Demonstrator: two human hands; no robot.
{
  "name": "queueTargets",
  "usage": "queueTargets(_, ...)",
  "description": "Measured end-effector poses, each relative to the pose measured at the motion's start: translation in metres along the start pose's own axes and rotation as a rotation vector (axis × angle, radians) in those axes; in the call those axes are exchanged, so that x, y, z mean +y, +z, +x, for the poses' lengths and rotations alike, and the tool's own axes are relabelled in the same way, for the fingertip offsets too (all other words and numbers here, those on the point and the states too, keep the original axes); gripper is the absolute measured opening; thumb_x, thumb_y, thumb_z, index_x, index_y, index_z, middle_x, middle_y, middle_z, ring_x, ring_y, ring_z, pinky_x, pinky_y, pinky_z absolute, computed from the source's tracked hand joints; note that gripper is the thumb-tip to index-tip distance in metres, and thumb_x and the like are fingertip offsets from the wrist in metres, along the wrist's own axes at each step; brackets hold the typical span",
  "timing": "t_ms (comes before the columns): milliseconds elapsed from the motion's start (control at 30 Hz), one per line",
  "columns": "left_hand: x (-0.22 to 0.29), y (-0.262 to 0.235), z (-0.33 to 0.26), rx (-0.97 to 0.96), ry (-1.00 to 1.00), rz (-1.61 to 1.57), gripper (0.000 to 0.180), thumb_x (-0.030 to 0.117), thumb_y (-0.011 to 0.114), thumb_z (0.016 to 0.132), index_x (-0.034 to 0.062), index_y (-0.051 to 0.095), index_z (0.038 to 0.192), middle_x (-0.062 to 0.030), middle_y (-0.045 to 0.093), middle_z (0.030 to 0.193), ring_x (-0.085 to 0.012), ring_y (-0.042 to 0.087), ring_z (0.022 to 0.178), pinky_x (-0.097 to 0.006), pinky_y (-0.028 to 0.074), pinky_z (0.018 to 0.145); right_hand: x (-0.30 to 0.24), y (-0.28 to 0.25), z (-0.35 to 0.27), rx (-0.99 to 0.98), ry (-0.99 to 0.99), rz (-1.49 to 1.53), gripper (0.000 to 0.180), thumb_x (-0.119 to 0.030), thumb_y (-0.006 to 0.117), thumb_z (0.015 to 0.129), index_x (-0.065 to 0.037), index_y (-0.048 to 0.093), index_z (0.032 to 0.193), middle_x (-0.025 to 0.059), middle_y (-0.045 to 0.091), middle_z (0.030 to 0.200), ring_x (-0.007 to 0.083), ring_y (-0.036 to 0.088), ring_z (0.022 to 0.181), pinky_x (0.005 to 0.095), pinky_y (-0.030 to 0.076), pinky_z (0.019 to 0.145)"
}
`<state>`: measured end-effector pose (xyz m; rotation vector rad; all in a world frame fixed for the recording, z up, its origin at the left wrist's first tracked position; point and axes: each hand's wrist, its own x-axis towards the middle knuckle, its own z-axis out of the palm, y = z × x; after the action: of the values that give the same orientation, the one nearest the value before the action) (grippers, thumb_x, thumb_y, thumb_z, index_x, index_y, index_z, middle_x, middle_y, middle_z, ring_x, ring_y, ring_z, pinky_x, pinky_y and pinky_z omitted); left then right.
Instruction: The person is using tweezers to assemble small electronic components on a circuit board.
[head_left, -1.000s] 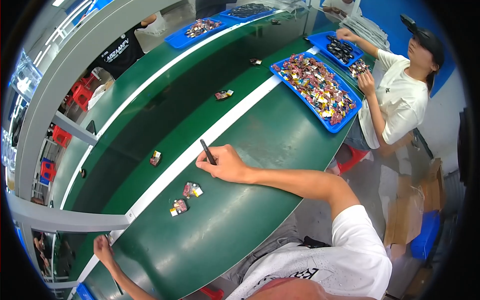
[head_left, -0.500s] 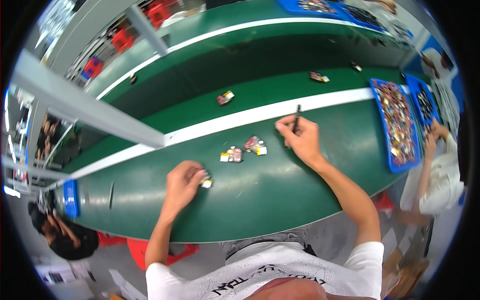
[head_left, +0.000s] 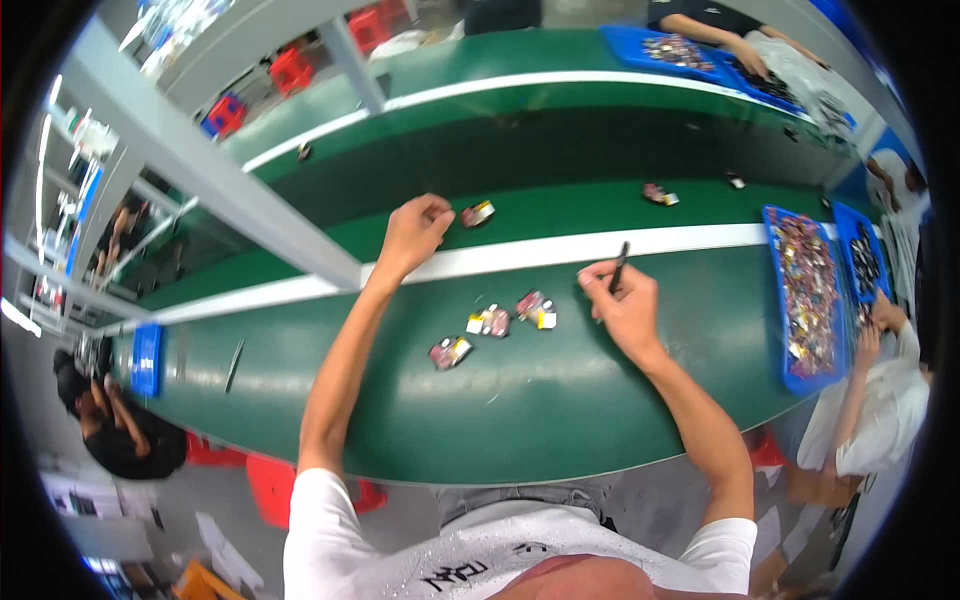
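My left hand (head_left: 416, 236) is stretched over the white rail, fingers half curled with a gap between thumb and forefinger, and nothing shows in them. Just right of its fingertips lies a small pink, black and yellow packet (head_left: 478, 214) on the green belt. In my right hand (head_left: 630, 305), held above the green worktop, is a slim black pen (head_left: 620, 268), pointing upward. Between my arms lie three similar small packets: the left one (head_left: 450, 352), the middle one (head_left: 488, 321) and the right one (head_left: 537, 309).
A white rail (head_left: 520, 254) separates worktop and belt. More packets (head_left: 660, 194) lie along the belt. On the right stands a blue tray (head_left: 806, 375) full of small parts, by a co-worker's hands (head_left: 878, 322). A grey post (head_left: 240, 190) rises at left; a blue bin (head_left: 147, 360) stands beyond.
My left hand has moved from the worktop up and away to the belt, leaving a packet beside the other two. My right hand keeps the pen in nearly the same place.
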<state>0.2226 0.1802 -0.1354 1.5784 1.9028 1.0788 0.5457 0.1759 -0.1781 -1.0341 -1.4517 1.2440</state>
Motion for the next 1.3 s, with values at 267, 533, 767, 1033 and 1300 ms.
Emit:
queueTargets(267, -0.018, 0.012, 0.022, -0.039, -0.196, 0.048, 0.014, 0.018, 0.071, 0.093, 0.0041, 0.07, 0.092, 0.0022, 0.071, 0.08, -0.0039, 0.057, 0.065, -0.022, 0.044, 0.05, -0.008, 0.002, 0.003, -0.025, -0.007, -0.067, 0.012, -0.012, 0.073, 0.091, 0.0, 0.073, 0.091, 0.0011, 0.06, 0.058, 0.0092, 0.058, 0.05, 0.0267, 0.044, 0.049)
queueTargets(533, -0.024, 0.009, 0.019, -0.002, -0.144, 0.062, 0.013, 0.016, 0.068, 0.095, 0.0033, 0.066, 0.09, -0.0004, 0.07, 0.079, -0.005, 0.054, 0.06, -0.022, 0.04, 0.049, -0.007, -0.001, 0.003, -0.062, 0.01, -0.091, 0.014, -0.013, 0.072, 0.093, 0.002, 0.073, 0.093, 0.0001, 0.059, 0.061, 0.0071, 0.057, 0.052, 0.0253, 0.042, 0.048)
queueTargets(767, 0.005, 0.007, 0.003, 0.009, -0.141, -0.081, 0.012, 0.009, 0.066, 0.095, -0.0018, 0.063, 0.091, -0.0084, 0.074, 0.077, -0.0109, 0.062, 0.052, -0.024, 0.041, 0.045, -0.004, 0.003, 0.004, -0.031, -0.032, -0.093, 0.016, -0.016, 0.072, 0.093, 0.0, 0.073, 0.091, 0.0025, 0.062, 0.057, 0.0097, 0.059, 0.048, 0.0277, 0.043, 0.049)
queueTargets(1033, 0.067, 0.023, -0.009, -0.036, -0.015, -0.185, 0.011, 0.009, 0.064, 0.095, -0.0014, 0.063, 0.096, -0.0056, 0.07, 0.073, -0.0099, 0.061, 0.051, -0.024, 0.038, 0.041, -0.007, 0.0, 0.005, -0.02, -0.023, -0.05, 0.048, -0.036, 0.062, 0.102, 0.001, 0.072, 0.074, 0.0041, 0.065, 0.057, 0.0117, 0.059, 0.051, 0.0294, 0.045, 0.051)
queueTargets(1300, 0.12, 0.07, -0.019, -0.179, 0.174, -0.11, 0.014, 0.002, 0.063, 0.089, -0.006, 0.066, 0.099, -0.0085, 0.066, 0.065, -0.0135, 0.062, 0.046, -0.028, 0.041, 0.042, -0.006, -0.006, 0.007, 0.112, -0.171, -0.062, 0.048, -0.033, 0.053, 0.107, -0.001, 0.07, 0.076, 0.0063, 0.067, 0.066, 0.0111, 0.059, 0.058, 0.0299, 0.045, 0.056)
